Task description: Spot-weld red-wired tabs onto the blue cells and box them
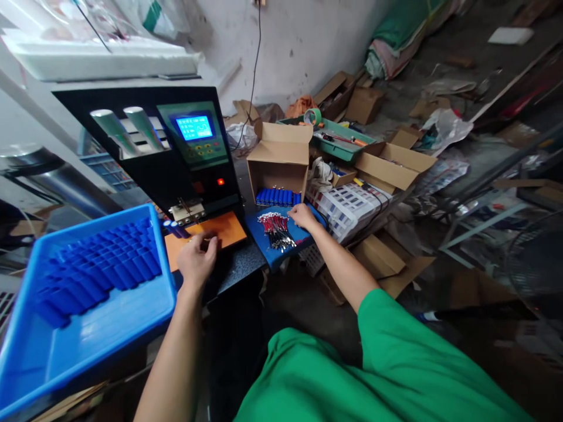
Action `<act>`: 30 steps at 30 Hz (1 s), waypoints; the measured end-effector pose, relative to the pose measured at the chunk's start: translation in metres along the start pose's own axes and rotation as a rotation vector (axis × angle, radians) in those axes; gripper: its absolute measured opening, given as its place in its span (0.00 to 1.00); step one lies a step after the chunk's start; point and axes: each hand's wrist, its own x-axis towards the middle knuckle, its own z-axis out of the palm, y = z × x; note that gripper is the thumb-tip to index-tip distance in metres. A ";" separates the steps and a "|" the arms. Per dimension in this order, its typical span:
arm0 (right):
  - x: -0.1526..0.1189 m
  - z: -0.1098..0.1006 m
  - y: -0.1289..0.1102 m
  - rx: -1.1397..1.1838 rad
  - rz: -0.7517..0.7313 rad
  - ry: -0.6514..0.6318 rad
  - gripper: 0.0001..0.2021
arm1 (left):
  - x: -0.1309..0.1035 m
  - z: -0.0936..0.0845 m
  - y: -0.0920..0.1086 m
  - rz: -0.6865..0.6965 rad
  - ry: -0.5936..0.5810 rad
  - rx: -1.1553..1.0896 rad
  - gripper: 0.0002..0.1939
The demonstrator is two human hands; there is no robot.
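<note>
Two hands, well apart, both right in among the parts!
Left hand [197,258] curled over the orange board [231,228] on the dark surface [240,266], blue cells [173,227] just beyond at the board's left end; right hand [302,217] bunched beside red-and-black wires [277,231], near the blue mat's [259,241] right corner. Gripping anything? Cannot tell.

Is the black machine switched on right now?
On: the machine's screen glows blue, and a red light is lit below it.
</note>
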 end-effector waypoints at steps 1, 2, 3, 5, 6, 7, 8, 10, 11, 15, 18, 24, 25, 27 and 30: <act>-0.001 0.001 0.003 0.012 0.040 -0.046 0.13 | 0.000 0.000 0.000 -0.002 -0.001 0.003 0.19; -0.001 0.002 0.005 0.028 0.075 -0.079 0.15 | 0.000 0.000 0.000 -0.006 -0.003 0.004 0.18; 0.000 0.004 0.006 0.047 0.106 -0.099 0.16 | 0.000 0.000 0.000 -0.010 -0.003 0.003 0.18; 0.004 0.009 0.006 0.092 0.157 -0.105 0.17 | 0.000 0.000 0.000 -0.014 0.001 0.002 0.18; 0.007 0.011 0.006 0.113 0.176 -0.097 0.17 | 0.000 -0.001 0.000 -0.015 0.004 0.003 0.18; 0.010 0.012 0.004 0.130 0.193 -0.087 0.17 | 0.000 -0.001 0.001 -0.015 0.006 0.003 0.18; 0.013 0.014 0.003 0.142 0.205 -0.078 0.16 | 0.001 -0.001 0.001 -0.016 0.007 0.004 0.18; 0.019 0.016 0.000 0.155 0.229 -0.072 0.13 | 0.001 -0.001 0.002 -0.018 0.006 0.006 0.18; 0.021 0.017 -0.001 0.163 0.240 -0.070 0.12 | 0.001 -0.001 0.002 -0.018 0.004 0.008 0.18; 0.024 0.018 -0.002 0.215 0.270 -0.038 0.08 | 0.000 -0.001 0.003 -0.022 -0.004 0.026 0.18; 0.024 0.020 -0.001 0.244 0.274 -0.030 0.08 | 0.000 -0.002 0.004 -0.016 -0.012 0.028 0.18; 0.021 0.022 0.000 0.234 0.270 0.034 0.07 | -0.001 -0.003 0.005 0.004 -0.019 0.016 0.18; 0.019 0.022 0.000 0.249 0.264 0.056 0.07 | -0.001 -0.003 0.004 0.006 -0.016 0.016 0.18; 0.016 0.020 -0.001 0.304 0.251 0.094 0.07 | -0.001 -0.003 0.003 0.014 -0.015 0.017 0.17; 0.009 0.016 -0.004 0.374 0.221 0.118 0.09 | -0.002 -0.003 0.001 0.020 -0.013 0.009 0.17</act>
